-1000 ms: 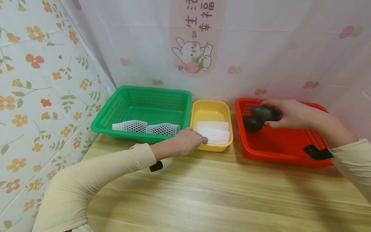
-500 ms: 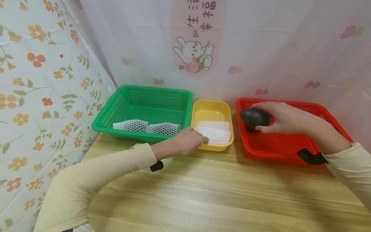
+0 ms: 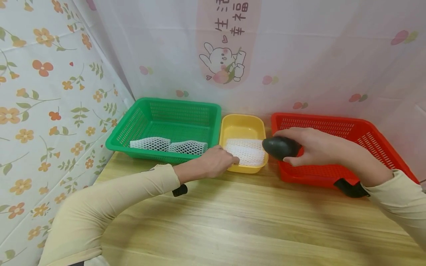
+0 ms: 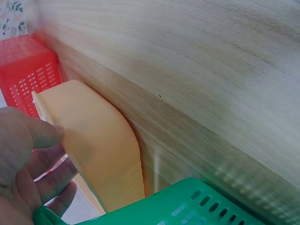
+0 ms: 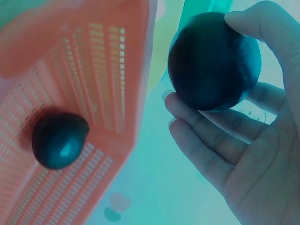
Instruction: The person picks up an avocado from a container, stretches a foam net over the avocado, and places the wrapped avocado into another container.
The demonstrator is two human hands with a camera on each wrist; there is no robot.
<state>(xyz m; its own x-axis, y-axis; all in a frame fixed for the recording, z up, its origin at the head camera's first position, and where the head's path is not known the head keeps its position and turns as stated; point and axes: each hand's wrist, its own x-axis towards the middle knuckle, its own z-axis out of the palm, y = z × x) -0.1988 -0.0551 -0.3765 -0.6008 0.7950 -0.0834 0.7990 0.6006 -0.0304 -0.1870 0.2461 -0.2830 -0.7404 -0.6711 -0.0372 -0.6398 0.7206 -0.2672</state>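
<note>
A dark avocado [image 3: 281,147] is gripped by my right hand [image 3: 316,147], just over the left rim of the red basket [image 3: 309,179]. The right wrist view shows the thumb on top of this avocado [image 5: 215,61] and fingers beneath it. Another avocado [image 5: 60,139] lies in the red basket. My left hand [image 3: 217,162] stays at the left front corner of the yellow tray [image 3: 247,169], its relaxed fingers at the rim. Inside that tray lie white foam net sleeves [image 3: 247,154]. The left wrist view shows the left hand [image 4: 33,164] beside the tray's outer wall [image 4: 103,145].
To the left stands a green basket [image 3: 186,102] with two white foam nets [image 3: 151,144] along its front side. The wooden table [image 3: 233,221] extends in front. A printed cloth [image 3: 166,44] hangs behind, and a floral one [image 3: 50,111] at the left.
My right hand has lifted the avocado from inside the red basket and carried it left and toward me, to the basket's left rim. The left hand has not moved.
</note>
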